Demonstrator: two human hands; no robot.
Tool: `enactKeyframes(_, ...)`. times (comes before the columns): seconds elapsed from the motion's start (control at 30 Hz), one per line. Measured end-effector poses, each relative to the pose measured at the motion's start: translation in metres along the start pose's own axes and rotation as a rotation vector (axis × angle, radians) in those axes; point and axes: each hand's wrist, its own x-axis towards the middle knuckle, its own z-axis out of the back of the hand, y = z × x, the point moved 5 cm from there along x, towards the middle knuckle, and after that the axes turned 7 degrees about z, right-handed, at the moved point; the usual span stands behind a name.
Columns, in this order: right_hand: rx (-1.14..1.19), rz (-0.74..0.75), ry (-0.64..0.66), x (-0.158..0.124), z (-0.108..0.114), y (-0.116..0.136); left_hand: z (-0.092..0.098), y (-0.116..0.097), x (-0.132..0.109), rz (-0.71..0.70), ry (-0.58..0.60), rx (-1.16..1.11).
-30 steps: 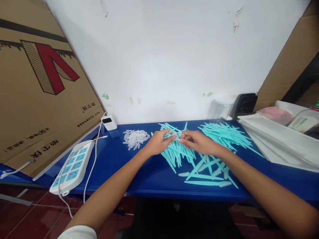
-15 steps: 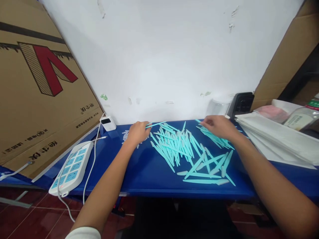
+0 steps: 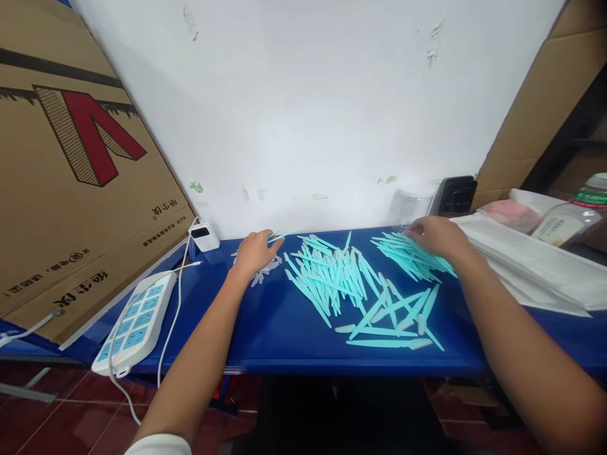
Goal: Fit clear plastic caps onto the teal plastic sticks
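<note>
My left hand (image 3: 255,251) is closed on a thin teal plastic stick (image 3: 284,234) and rests over a small heap of clear caps (image 3: 263,273) at the table's back left. My right hand (image 3: 436,235) lies on the right-hand heap of teal sticks (image 3: 408,256), fingers curled; whether it holds anything is hidden. A bigger spread of teal sticks (image 3: 332,278) covers the middle of the blue table (image 3: 284,328). Several sticks with pale caps (image 3: 389,328) lie near the front edge.
A white and blue power strip (image 3: 135,321) with its cable hangs over the left edge. A white charger (image 3: 205,236) stands by the wall. Big cardboard sheets (image 3: 71,164) lean at left. White flat bags (image 3: 531,259), a jar (image 3: 564,224) and a black device (image 3: 458,194) are at right.
Both hands left the middle heap and moved apart: the left went back-left with one teal stick to the clear caps, the right went to the right-hand heap.
</note>
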Motion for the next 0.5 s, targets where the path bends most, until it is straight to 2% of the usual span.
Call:
enactKeyframes(0.1,0.257,0.184,-0.129,-0.005,0.011,0.035,0.000,-0.026,-0.011,-0.106,0.001,-0.156)
enactKeyframes(0.17,0.500,0.290,-0.114,-0.015,0.013,0.067,-0.003,-0.046,-0.022,-0.181,0.041,-0.216)
enactKeyframes(0.27,0.817,0.446,0.057,-0.036,0.006,0.121,-0.013,-0.078,-0.042,-0.304,0.156,-0.247)
enactKeyframes(0.33,0.958,0.493,0.235,-0.050,-0.004,0.149,-0.020,-0.092,-0.052,-0.340,0.169,-0.199)
enactKeyframes(0.43,0.981,0.563,0.420,-0.066,-0.014,0.172,-0.027,-0.099,-0.057,-0.362,0.165,-0.181)
enactKeyframes(0.5,0.952,0.600,0.447,-0.069,-0.015,0.175,-0.028,-0.098,-0.056,-0.379,0.173,-0.254)
